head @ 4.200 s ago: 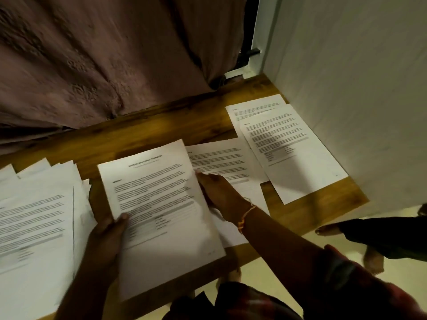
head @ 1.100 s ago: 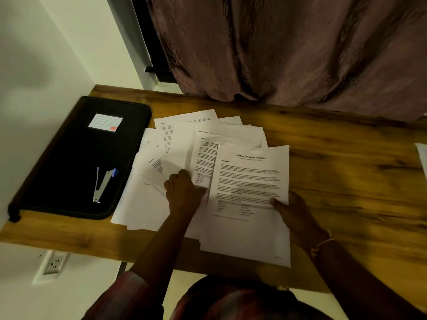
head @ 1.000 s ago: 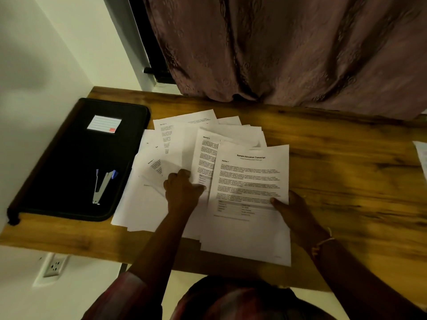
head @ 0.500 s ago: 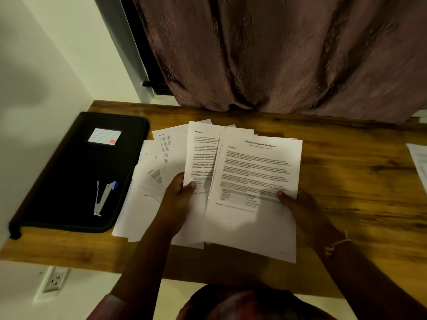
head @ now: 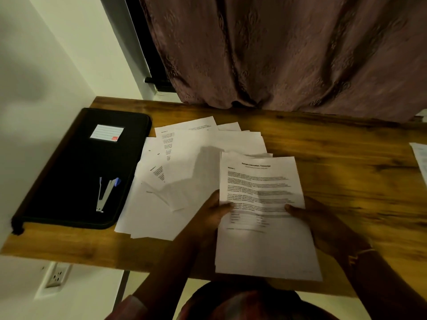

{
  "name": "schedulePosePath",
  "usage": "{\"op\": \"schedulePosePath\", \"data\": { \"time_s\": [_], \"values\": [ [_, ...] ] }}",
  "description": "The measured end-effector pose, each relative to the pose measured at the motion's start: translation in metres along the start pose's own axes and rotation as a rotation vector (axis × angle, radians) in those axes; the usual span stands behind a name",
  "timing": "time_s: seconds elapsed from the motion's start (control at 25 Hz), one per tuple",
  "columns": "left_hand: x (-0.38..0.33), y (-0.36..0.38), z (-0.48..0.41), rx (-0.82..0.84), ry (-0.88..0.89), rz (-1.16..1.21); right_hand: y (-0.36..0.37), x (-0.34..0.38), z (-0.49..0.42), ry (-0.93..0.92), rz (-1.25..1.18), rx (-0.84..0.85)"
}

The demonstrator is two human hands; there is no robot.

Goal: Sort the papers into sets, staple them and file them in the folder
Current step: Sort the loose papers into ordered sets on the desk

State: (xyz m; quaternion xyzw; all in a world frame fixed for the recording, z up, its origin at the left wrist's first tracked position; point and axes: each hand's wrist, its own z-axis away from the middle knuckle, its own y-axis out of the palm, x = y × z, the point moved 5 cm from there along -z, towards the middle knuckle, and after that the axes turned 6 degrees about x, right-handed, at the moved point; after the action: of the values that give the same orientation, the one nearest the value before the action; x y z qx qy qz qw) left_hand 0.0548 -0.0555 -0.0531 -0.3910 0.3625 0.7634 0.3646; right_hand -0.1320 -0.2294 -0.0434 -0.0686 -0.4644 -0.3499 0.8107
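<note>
I hold a small set of printed papers (head: 263, 245) above the table's front edge, its top sheet headed as a transcript. My left hand (head: 211, 215) grips the set's left edge and my right hand (head: 323, 225) grips its right edge, thumbs on top. A loose spread of white papers (head: 184, 162) lies fanned on the wooden table (head: 346, 158) just left of the held set. A black zip folder (head: 69, 169) lies flat at the far left. On it rests a silver stapler (head: 105, 194) with blue ends, and a white label.
A white wall closes the left side and a brownish curtain (head: 277, 54) hangs behind the table. Another sheet's edge (head: 420, 158) shows at the far right. A wall socket (head: 56, 276) sits below the table at the left.
My left hand has drawn a sheet out of the spread and brought it together with the transcript sheet. Both hands now hold the gathered set, lifted slightly toward me.
</note>
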Motion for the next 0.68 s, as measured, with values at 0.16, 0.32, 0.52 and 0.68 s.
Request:
{"op": "schedulePosePath", "data": {
  "time_s": [0.16, 0.32, 0.52, 0.68],
  "values": [
    [-0.001, -0.006, -0.002, -0.07, -0.004, -0.122, -0.002, -0.005, 0.005, -0.044, 0.044, -0.027],
    [-0.018, -0.036, -0.011, -0.267, 0.2, -1.044, -0.024, -0.001, 0.002, -0.158, -0.036, -0.143],
    [-0.005, -0.053, -0.026, -0.169, 0.144, -1.546, -0.031, -0.003, -0.006, -0.118, -0.037, -0.099],
    [-0.008, -0.045, -0.021, -0.315, 0.319, -1.618, -0.016, -0.005, -0.005, -0.147, -0.08, -0.071]
  ]
}}
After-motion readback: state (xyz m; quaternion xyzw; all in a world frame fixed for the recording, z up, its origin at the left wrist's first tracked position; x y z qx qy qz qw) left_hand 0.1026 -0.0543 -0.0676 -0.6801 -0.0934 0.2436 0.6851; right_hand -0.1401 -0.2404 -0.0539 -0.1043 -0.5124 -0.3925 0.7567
